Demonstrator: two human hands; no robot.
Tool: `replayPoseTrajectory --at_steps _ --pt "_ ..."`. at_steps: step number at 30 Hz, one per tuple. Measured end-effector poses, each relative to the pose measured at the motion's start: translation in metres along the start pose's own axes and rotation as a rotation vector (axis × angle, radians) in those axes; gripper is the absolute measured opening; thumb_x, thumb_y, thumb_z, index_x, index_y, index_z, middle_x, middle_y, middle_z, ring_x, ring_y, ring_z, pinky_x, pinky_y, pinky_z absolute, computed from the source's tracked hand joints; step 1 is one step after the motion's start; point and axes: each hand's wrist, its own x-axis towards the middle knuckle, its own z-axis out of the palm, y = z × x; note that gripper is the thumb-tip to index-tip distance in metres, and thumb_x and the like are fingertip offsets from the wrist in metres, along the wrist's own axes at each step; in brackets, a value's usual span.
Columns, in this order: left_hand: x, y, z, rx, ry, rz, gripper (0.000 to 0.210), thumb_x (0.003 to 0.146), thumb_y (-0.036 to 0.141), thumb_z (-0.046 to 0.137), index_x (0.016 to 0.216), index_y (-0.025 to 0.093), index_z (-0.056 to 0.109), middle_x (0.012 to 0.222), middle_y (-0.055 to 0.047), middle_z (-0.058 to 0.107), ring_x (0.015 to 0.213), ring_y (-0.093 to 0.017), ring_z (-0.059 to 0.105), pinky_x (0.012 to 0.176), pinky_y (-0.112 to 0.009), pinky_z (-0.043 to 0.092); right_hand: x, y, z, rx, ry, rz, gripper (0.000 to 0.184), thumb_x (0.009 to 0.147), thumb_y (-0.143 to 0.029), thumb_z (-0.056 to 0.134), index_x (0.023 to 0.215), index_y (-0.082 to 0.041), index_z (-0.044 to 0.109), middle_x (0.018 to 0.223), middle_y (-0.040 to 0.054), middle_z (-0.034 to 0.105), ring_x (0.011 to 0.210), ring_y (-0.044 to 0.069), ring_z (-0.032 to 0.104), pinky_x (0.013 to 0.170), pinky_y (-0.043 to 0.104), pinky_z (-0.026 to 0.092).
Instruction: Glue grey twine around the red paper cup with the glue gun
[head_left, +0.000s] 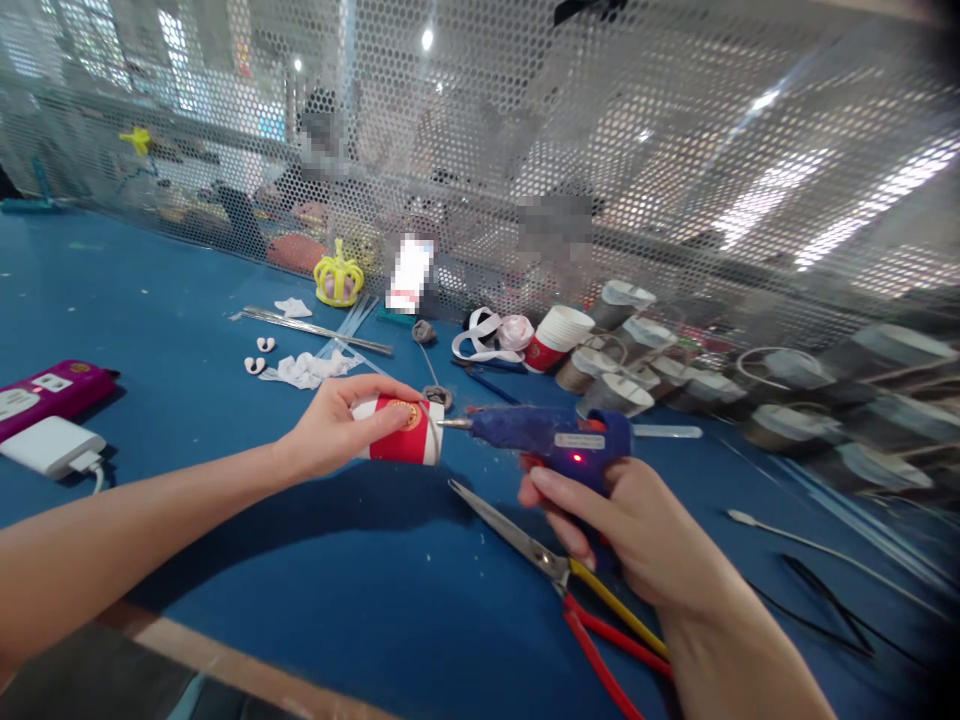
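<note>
My left hand [341,425] is closed around a red and white paper cup [405,443] lying on its side above the table. A grey cord [433,425] runs around the cup near its end, and a strand of it leads toward a small grey bundle behind. In my right hand [622,520] is a blue hot glue gun [540,430] with a red light lit and a clear glue stick [667,432] sticking out at the back. Its metal nozzle is at the cup's corded end; whether they touch I cannot tell. Scissors [551,565] with red and yellow handles lie below.
Stacked paper cups [559,338] and several grey cord spools [615,395] stand at the right. Behind runs a perforated metal screen [450,120]. A yellow crown [339,278], metal rods [319,330] and white fabric [311,370] lie at the back left; a purple device [60,395] and white charger [52,447] sit far left.
</note>
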Motion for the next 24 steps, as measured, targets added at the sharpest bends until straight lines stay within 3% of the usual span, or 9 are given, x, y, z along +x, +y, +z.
replayPoseTrajectory --at_steps 9,16,24 --pt "0.0027 0.0001 0.0004 -0.048 0.035 -0.078 0.016 0.067 0.027 0.067 0.077 0.015 0.069 0.070 -0.003 0.070 0.057 -0.012 0.062 0.050 -0.020 0.051 -0.0051 -0.0052 0.0054 -0.063 0.092 -0.026 0.030 0.071 -0.044 0.060 0.058 -0.016 0.061 0.034 -0.0058 0.040 0.033 0.006 0.035 0.038 0.021 0.033" --pt "0.0049 -0.0050 -0.0015 -0.079 0.033 -0.093 0.019 0.067 0.030 0.068 0.079 0.015 0.069 0.072 -0.004 0.069 0.056 -0.012 0.062 0.049 -0.020 0.051 -0.0028 -0.0034 -0.0006 -0.079 0.018 0.004 0.034 0.070 -0.049 0.061 0.059 -0.016 0.061 0.034 -0.0047 0.043 0.033 0.007 0.038 0.039 0.022 0.036" --pt "0.0027 -0.0028 -0.0007 -0.065 0.021 -0.060 0.017 0.067 0.028 0.067 0.078 0.015 0.069 0.070 -0.004 0.069 0.055 -0.010 0.061 0.049 -0.018 0.049 -0.0001 -0.0008 -0.0016 -0.055 0.028 -0.006 0.034 0.072 -0.049 0.060 0.062 -0.016 0.062 0.034 -0.0056 0.042 0.033 0.007 0.036 0.039 0.021 0.034"
